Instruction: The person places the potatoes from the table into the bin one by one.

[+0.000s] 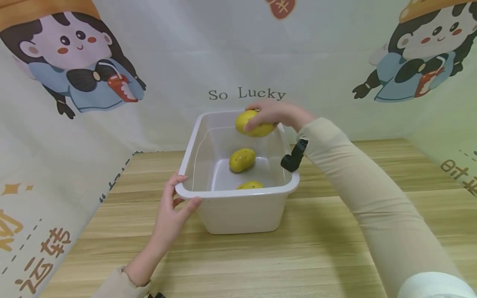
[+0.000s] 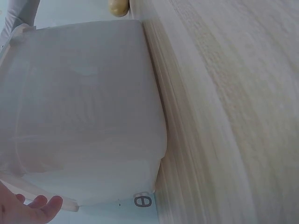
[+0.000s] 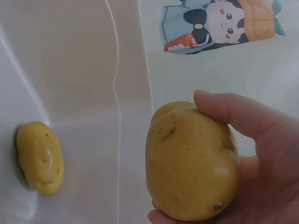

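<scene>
Two hands: left on tub, right aloft

Head view: from above, facing forward and down; farthest off, framing bin, left hand, right hand, surface and backdrop. Left wrist view: low, near, turned sideways; faces the bin's outer wall, surface at right. Right wrist view: close, turned sideways; faces held potato, bin interior and backdrop. Shared, head and left wrist: bin, left hand, surface. Shared, head and right wrist: held potato, bin interior.
</scene>
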`<act>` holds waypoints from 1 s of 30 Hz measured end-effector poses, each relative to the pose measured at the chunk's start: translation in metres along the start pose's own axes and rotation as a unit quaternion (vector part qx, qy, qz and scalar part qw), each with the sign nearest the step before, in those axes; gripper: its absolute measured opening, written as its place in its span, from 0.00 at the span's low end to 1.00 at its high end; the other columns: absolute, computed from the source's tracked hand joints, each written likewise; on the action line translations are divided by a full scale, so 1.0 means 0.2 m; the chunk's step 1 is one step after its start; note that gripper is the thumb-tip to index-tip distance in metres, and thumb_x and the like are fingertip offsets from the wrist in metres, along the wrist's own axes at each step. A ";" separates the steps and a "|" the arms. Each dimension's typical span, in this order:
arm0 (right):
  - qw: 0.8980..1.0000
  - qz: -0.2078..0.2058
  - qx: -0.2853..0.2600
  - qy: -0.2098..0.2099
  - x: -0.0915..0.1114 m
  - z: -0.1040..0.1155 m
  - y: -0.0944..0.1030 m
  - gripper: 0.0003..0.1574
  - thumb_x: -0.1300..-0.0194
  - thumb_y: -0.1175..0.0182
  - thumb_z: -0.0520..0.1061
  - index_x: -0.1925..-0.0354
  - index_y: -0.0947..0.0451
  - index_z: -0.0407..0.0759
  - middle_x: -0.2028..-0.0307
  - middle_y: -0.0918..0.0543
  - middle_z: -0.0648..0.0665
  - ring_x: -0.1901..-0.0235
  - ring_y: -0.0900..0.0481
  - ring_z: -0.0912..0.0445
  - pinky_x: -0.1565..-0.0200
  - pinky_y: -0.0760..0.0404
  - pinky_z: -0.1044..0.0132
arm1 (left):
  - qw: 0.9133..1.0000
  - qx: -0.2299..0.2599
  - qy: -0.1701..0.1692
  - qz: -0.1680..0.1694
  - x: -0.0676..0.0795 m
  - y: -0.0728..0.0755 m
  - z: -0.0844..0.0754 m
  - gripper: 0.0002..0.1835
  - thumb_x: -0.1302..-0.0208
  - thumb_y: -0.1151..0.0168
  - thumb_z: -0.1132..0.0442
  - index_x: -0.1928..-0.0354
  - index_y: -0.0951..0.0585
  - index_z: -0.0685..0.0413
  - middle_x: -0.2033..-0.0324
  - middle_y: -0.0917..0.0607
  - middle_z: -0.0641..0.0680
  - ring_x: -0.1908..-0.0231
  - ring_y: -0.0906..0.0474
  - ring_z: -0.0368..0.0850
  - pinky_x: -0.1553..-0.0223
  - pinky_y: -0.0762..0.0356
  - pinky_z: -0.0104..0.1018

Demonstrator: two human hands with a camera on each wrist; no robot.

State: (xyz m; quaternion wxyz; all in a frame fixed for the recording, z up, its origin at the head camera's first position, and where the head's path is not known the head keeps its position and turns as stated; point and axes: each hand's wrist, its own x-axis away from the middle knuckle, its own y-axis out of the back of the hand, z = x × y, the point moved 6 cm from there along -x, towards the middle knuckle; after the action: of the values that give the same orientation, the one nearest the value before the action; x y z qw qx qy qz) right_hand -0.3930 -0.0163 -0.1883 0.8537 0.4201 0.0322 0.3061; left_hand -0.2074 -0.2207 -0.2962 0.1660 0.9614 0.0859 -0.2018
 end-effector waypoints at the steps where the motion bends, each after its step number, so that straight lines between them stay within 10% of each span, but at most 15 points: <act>1: 1.000 0.002 -0.001 0.000 -0.01 0.00 -0.01 0.41 0.46 0.39 0.53 0.36 0.41 0.53 0.52 0.30 0.45 0.57 0.33 0.53 0.59 0.31 0.64 | 1.000 0.001 -0.001 0.000 0.00 0.00 0.00 0.28 0.45 0.42 0.71 0.43 0.39 0.61 0.32 0.44 0.54 0.47 0.38 0.43 0.52 0.34 0.27; 18: 0.999 -0.005 0.043 -0.020 -0.10 -0.01 -0.10 0.45 0.44 0.42 0.61 0.32 0.44 0.52 0.39 0.34 0.46 0.53 0.31 0.53 0.61 0.23 0.63 | 1.000 -0.005 0.005 0.000 0.00 0.00 0.00 0.28 0.45 0.41 0.70 0.43 0.39 0.61 0.31 0.47 0.57 0.47 0.38 0.44 0.52 0.34 0.24; 30: 0.997 -0.026 -0.065 -0.011 -0.04 0.01 -0.05 0.40 0.35 0.50 0.58 0.31 0.50 0.49 0.34 0.39 0.44 0.46 0.30 0.48 0.47 0.27 0.58 | 1.000 -0.005 0.011 0.004 0.00 0.00 -0.01 0.27 0.43 0.41 0.69 0.43 0.39 0.60 0.31 0.47 0.55 0.46 0.38 0.44 0.52 0.34 0.26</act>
State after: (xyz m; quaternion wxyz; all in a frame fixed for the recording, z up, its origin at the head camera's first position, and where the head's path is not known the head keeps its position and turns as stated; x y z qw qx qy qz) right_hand -0.3942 -0.0270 -0.1967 0.8874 0.3657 0.0139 0.2804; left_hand -0.2066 -0.2205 -0.2953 0.1705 0.9630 0.0848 -0.1906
